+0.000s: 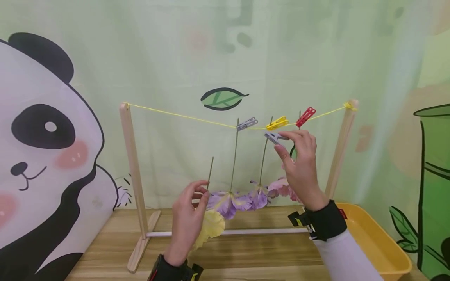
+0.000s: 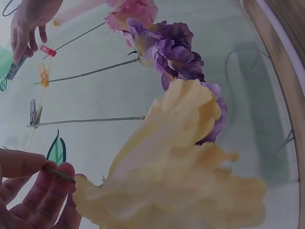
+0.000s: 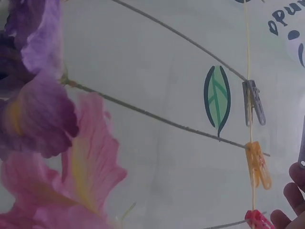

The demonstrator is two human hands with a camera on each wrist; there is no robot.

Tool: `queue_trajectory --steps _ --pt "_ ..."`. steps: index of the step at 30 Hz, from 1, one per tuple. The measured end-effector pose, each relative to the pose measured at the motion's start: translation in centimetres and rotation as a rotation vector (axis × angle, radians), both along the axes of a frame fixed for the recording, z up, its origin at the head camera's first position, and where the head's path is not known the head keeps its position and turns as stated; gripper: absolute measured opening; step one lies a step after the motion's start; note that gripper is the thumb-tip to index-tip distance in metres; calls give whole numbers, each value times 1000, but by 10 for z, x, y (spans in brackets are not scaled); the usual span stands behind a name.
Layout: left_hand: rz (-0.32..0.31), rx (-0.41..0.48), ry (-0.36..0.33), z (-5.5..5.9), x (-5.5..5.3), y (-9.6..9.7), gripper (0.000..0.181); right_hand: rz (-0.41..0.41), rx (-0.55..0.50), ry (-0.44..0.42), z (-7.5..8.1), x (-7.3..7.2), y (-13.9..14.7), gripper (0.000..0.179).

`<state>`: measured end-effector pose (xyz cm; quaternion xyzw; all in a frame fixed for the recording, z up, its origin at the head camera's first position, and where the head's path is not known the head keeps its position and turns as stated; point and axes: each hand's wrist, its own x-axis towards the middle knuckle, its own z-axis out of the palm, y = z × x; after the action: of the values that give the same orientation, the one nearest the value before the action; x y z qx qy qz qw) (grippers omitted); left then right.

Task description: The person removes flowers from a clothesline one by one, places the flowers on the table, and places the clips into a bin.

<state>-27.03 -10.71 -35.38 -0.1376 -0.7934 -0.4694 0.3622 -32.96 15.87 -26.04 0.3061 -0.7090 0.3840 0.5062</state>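
Observation:
My left hand [image 1: 190,214] pinches the stem of a yellow artificial flower [image 1: 212,227], whose bloom hangs downward and fills much of the left wrist view. Between thumb and fingers, my right hand [image 1: 303,168] holds a grey clothespin [image 1: 274,137] just below the yellow string [image 1: 183,114]. Along that string, a grey clothespin [image 1: 247,124], a yellow clothespin [image 1: 277,123] and a red clothespin [image 1: 306,116] clip flower stems. Two purple flowers [image 1: 230,203] and a pink flower [image 1: 281,189] hang upside down from them, the pink one partly hidden by my right hand.
Wooden posts [image 1: 133,168] [image 1: 341,152] hold the string at both ends, joined low down by a white rod [image 1: 260,232]. A yellow tray [image 1: 376,238] stands at the right on the wooden table [image 1: 105,249]. Behind hangs a printed panda backdrop [image 1: 168,58].

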Motion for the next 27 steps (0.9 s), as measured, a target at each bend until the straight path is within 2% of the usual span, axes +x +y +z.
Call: queue_trajectory --steps 5,12,18,27 --pt "-3 -45 -22 1 3 2 29 -36 -38 -3 -13 1 14 40" --pt "-43 -107 -70 2 7 4 27 -91 -80 -19 -37 6 38 42" --pt "-74 -226 -145 3 9 5 30 -152 -128 -48 -57 10 62 40" --pt "-150 -351 -163 -3 6 12 28 -236 -223 -97 -75 12 93 35"
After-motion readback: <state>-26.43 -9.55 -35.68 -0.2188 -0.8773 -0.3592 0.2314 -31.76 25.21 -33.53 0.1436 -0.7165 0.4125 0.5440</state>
